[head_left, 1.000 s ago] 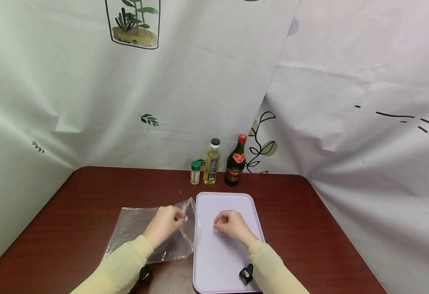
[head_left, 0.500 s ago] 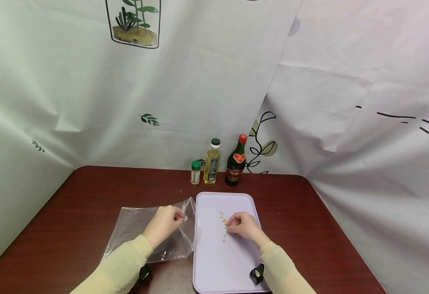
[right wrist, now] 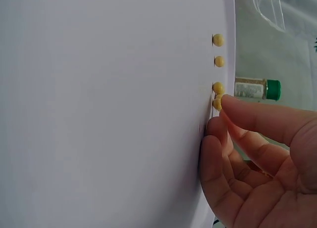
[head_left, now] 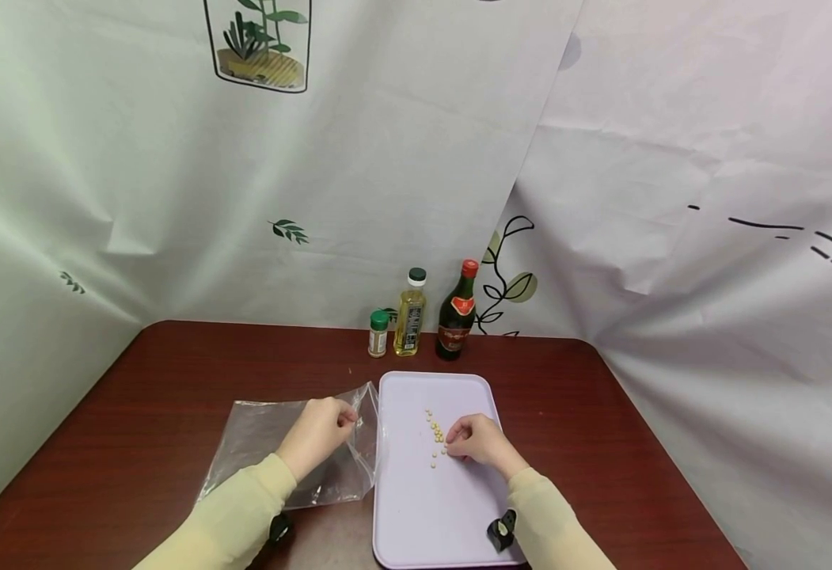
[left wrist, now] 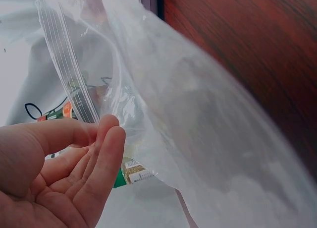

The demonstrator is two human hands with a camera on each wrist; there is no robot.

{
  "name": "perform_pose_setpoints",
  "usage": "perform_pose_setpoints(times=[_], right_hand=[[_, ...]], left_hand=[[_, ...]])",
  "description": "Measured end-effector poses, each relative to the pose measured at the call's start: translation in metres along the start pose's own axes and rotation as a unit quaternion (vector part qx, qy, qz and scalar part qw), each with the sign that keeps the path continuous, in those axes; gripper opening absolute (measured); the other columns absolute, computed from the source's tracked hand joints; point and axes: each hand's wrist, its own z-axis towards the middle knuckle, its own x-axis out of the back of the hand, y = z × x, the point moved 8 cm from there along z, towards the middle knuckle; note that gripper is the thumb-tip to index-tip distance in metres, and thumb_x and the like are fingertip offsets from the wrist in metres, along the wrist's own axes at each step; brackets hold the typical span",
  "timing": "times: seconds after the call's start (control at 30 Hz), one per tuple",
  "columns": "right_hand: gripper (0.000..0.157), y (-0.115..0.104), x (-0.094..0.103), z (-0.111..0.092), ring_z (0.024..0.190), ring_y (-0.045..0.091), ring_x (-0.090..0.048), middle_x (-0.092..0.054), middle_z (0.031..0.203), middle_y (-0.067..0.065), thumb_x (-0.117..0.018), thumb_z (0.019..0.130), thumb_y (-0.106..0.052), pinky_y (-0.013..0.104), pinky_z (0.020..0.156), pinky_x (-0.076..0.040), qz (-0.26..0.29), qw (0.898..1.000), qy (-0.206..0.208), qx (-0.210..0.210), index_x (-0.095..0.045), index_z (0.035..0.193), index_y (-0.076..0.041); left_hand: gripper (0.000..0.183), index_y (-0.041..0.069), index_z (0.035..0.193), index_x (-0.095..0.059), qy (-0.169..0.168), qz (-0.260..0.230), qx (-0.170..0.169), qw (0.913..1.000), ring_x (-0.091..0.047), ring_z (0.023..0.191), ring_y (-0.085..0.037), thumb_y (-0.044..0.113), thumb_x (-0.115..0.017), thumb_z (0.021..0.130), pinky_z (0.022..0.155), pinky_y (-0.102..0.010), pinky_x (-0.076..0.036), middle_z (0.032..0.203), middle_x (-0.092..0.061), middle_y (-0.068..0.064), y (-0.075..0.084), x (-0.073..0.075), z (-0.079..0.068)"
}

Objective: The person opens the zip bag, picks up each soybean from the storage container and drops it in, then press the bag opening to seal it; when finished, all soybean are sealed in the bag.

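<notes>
My left hand (head_left: 318, 434) pinches the mouth of a clear zip bag (head_left: 266, 443), thumb against fingertips at the zip strip, as the left wrist view shows. Flat on the dark table, the bag reaches the edge of a pale lilac tray (head_left: 423, 514). Small yellow beans, which look like soybeans (head_left: 438, 435), lie scattered along the tray. My right hand (head_left: 478, 440) is low over the tray beside them. In the right wrist view its thumb (right wrist: 247, 111) overlaps one yellow bean (right wrist: 217, 104); a small gap separates thumb and index finger, with no bean plainly held.
Behind the tray stand a green-capped spice jar (head_left: 378, 334), an oil bottle (head_left: 410, 315) and a dark red-capped bottle (head_left: 457, 313). A printed white cloth (head_left: 359, 158) hangs behind the table (head_left: 565, 443).
My right hand has moved right and slightly toward me, uncovering beans that it hid a second ago. My left hand and the bag have stayed in place.
</notes>
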Motion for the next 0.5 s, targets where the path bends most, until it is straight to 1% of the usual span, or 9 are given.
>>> perform_pose_setpoints(times=[0.2, 0.33, 0.5], right_hand=[[0.009, -0.0019, -0.0016, 0.0028, 0.045, 0.008, -0.05, -0.051, 0.054, -0.005, -0.073, 0.07, 0.0, 0.023, 0.045, -0.044, -0.019, 1.0, 0.0, 0.002, -0.066, 0.073, -0.005], [0.01, -0.0022, -0.0027, 0.0038, 0.044, 0.007, -0.05, -0.051, 0.054, -0.005, -0.074, 0.07, 0.0, 0.023, 0.045, -0.044, -0.033, 0.999, 0.0, 0.001, -0.065, 0.072, -0.005], [0.011, -0.0022, -0.003, 0.0037, 0.043, 0.007, -0.05, -0.05, 0.053, -0.005, -0.074, 0.07, 0.0, 0.023, 0.045, -0.045, -0.036, 0.999, -0.001, -0.007, -0.065, 0.071, -0.006]], left_hand=[[0.013, 0.006, 0.075, -0.071, 0.0, 0.0, 0.001, 1.0, -0.042, 0.057, -0.008, -0.004, -0.063, 0.074, 0.058, -0.025, -0.041, 0.062, -0.057, 0.005, -0.0013, 0.0, 0.0003], [0.012, 0.006, 0.076, -0.071, -0.007, -0.002, 0.009, 0.9999, -0.043, 0.058, -0.009, -0.004, -0.064, 0.075, 0.058, -0.026, -0.041, 0.063, -0.056, 0.005, -0.0025, -0.0014, 0.0], [0.013, 0.006, 0.077, -0.071, -0.013, -0.004, 0.014, 0.9998, -0.044, 0.059, -0.009, -0.004, -0.063, 0.076, 0.059, -0.026, -0.041, 0.065, -0.058, 0.004, -0.0025, -0.0016, -0.001]])
